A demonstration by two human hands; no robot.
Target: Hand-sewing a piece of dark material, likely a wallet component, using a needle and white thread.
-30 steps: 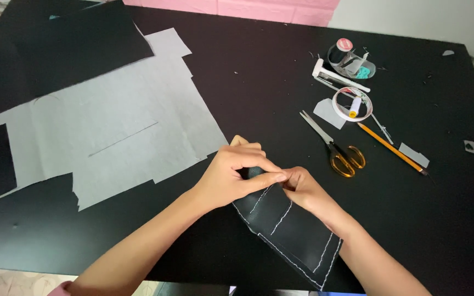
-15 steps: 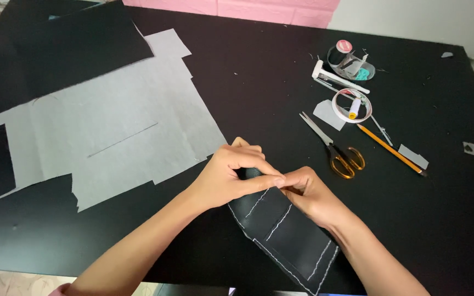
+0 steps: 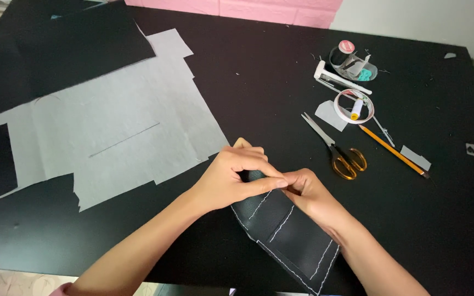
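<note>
while both hands meet over the black stitched piece (image 3: 286,230) near the table's (image 3: 248,71) front edge, the left hand (image 3: 231,178) and right hand (image 3: 308,192) pinch its top edge closed, likely folding or hand-sewing it. next move needs a steady fingertip grip. scissors (image 3: 336,148) and pencil (image 3: 393,151) lie toward the right edge. versus earlier, the hands barely shift.
</note>
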